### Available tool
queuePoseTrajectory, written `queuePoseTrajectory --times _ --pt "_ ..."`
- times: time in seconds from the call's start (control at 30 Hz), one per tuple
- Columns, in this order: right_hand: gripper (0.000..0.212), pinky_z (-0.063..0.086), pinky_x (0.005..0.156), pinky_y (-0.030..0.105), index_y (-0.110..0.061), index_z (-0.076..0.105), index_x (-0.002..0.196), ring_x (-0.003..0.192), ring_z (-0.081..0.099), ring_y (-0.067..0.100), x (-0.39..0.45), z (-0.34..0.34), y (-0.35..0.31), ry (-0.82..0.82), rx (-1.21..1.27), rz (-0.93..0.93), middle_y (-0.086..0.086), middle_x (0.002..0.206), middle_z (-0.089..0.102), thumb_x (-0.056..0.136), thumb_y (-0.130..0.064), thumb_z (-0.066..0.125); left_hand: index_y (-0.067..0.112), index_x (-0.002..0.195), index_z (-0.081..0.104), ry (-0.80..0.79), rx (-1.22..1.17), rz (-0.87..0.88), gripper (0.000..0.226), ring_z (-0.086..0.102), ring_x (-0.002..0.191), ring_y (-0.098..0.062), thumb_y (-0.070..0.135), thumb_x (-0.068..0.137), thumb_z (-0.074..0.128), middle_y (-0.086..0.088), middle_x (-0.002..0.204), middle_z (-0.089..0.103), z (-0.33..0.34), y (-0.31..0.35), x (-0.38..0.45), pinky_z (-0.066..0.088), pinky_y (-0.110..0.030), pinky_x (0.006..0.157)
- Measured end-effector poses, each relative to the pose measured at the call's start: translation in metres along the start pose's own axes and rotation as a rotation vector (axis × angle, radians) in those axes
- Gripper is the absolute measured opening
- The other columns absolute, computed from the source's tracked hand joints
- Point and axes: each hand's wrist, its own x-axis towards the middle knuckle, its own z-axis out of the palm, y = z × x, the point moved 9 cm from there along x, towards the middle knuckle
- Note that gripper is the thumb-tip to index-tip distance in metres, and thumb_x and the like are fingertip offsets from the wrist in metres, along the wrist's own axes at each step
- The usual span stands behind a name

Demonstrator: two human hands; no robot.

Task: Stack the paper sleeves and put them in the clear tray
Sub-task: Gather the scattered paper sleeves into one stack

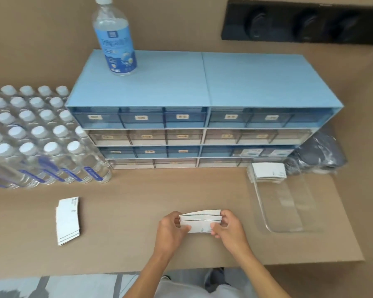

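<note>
Both hands hold a small stack of white paper sleeves [200, 221] just above the table, near its front edge. My left hand [170, 230] pinches the stack's left end and my right hand [228, 227] pinches its right end. A second pile of white sleeves [67, 220] lies flat on the table to the left, apart from my hands. The clear tray [289, 207] stands to the right, and more sleeves [267, 172] rest at its far end.
A blue and grey drawer cabinet [202, 125] stands at the back with a water bottle [115, 37] on top. A shrink-wrapped pack of water bottles [35, 136] fills the left side. A grey bagged bundle [319, 155] lies behind the tray.
</note>
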Motion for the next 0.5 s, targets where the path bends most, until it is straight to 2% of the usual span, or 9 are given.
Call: queuePoseTrajectory --times 0.07,0.17,0.33,0.43,0.5 --pt "0.021 0.055 0.063 0.032 -0.019 0.059 0.087 0.065 0.069 0.016 -0.003 -0.008 0.009 0.012 0.014 0.007 0.007 0.084 0.074 0.084 0.001 0.062 0.015 0.088 0.071 -0.001 -0.008 0.038 0.017 0.051 0.050 0.000 0.008 0.074 0.076 0.010 0.065 0.060 0.009 0.005 -0.006 0.042 -0.011 0.054" --pt "0.021 0.055 0.071 0.039 -0.017 0.060 0.088 0.069 0.068 0.017 -0.005 -0.015 0.015 0.024 0.067 -0.005 0.006 0.081 0.074 0.080 0.002 0.063 0.018 0.096 0.068 -0.025 -0.038 0.071 0.022 0.055 0.055 0.001 0.007 0.078 0.074 0.006 0.073 0.067 0.022 0.010 -0.013 0.044 -0.011 0.057" --pt "0.028 0.056 0.085 0.038 -0.024 0.064 0.100 0.086 0.071 0.019 -0.006 -0.013 0.027 -0.005 0.140 -0.019 0.002 0.098 0.073 0.079 -0.006 0.068 0.018 0.099 0.066 -0.009 -0.120 -0.008 0.027 0.067 0.074 -0.016 0.006 0.078 0.076 -0.003 0.086 0.073 0.031 -0.006 -0.017 0.055 -0.027 0.070" --pt "0.028 0.056 0.081 0.037 -0.020 0.063 0.111 0.087 0.071 0.027 -0.009 -0.008 0.032 -0.014 0.203 -0.003 0.004 0.094 0.070 0.085 -0.016 0.071 0.019 0.107 0.064 0.000 -0.216 -0.042 0.032 0.065 0.081 -0.014 0.008 0.080 0.076 -0.002 0.097 0.070 0.034 -0.010 -0.022 0.055 -0.027 0.075" --pt "0.023 0.057 0.073 0.030 -0.010 0.062 0.111 0.077 0.071 0.021 -0.012 -0.007 0.030 0.014 0.299 0.029 0.008 0.090 0.069 0.092 -0.023 0.064 0.019 0.110 0.064 -0.014 -0.323 -0.071 0.033 0.065 0.085 -0.015 0.013 0.080 0.077 -0.002 0.101 0.069 0.037 -0.012 -0.028 0.056 -0.030 0.080"
